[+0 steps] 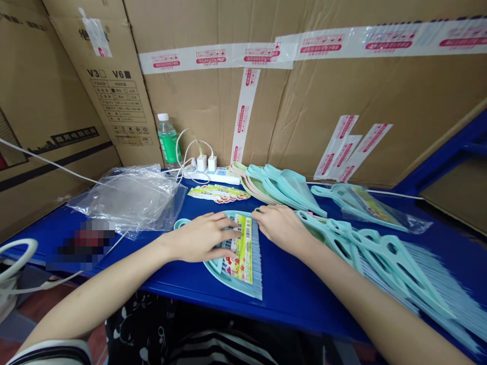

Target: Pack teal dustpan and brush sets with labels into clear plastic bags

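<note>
A light-blue dustpan [213, 271] lies on the blue table in front of me, with a brush [256, 268] of pale blue bristles on it. Across them is a printed card [245, 253], yellow-green with a flower picture. My left hand [205, 237] rests flat over the dustpan and the card's left side, fingers spread. My right hand [281, 226] is at the upper right corner of the set, its fingers curled together at the edge; what they pinch is hidden.
Several hand brushes [395, 263] lie at right. Behind are stacked dustpans [283, 185], fanned cards [218, 192], a power strip [224, 176] and a green-labelled bottle [168, 142]. Clear plastic bags [129, 195] lie left; a bagged set [365, 205] lies right. Cardboard [205, 101] walls the back.
</note>
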Demonstrator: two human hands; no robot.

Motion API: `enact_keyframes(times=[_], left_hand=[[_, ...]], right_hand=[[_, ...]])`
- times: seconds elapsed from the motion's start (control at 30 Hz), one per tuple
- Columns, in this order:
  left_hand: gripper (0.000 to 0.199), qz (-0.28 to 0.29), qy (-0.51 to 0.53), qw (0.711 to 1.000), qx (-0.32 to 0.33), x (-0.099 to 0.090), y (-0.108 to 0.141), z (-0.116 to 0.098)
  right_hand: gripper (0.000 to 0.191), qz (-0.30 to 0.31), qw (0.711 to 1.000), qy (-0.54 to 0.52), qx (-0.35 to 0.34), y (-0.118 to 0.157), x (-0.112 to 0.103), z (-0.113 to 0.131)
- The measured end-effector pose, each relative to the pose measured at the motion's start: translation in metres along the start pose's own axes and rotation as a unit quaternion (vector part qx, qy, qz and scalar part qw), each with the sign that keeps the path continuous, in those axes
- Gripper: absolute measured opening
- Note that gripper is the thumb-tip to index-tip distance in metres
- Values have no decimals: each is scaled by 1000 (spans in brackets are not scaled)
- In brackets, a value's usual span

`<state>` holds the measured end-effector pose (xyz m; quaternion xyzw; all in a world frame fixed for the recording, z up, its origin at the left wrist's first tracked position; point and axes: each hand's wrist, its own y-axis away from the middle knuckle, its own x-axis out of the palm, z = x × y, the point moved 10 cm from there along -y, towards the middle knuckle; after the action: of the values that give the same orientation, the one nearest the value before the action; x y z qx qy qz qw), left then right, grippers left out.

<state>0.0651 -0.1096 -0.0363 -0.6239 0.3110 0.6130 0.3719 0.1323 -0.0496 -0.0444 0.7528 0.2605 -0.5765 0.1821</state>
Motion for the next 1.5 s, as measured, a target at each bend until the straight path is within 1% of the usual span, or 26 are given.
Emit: enact_keyframes(times=[0.3,0.47,0.53,0.63,0.77,0.87,0.93,1.0,1.2,1.33,1.5], left_hand=[[41,-6,-1,1000,2,-1,1,0],[41,-4,-2,1000,-2,-1,1,1],[40,-6,0,1000,-4,-2,1,1],[38,-20,13,1000,0,-8,1,0],[37,-38,79,995,41,-17,2,-11],[45,-47,161,982,83,-21,2,-22],[51,-48,204,973,100,-21,2,-27],[52,-41,221,969,102,-19,2,-28],[51,-16,197,977,84,-10,1,-26],[49,-12,182,980,78,-9,2,-25],[46,-14,163,984,72,-8,2,-23]], right_hand=[[23,9,1000,6,-3,1,-1,1],[22,10,1000,8,22,2,-5,-3],[22,6,1000,5,30,2,-8,-4],[22,6,1000,-6,20,2,-7,-3],[23,10,1000,-14,9,3,-5,-1],[21,-3,1000,-17,21,3,-8,-3],[21,-11,999,-24,20,3,-9,-3],[22,-9,999,-32,11,3,-8,-2],[21,4,999,-45,10,2,-2,-2],[20,12,999,-40,15,2,-1,-3],[23,6,999,-29,20,1,-3,-4]])
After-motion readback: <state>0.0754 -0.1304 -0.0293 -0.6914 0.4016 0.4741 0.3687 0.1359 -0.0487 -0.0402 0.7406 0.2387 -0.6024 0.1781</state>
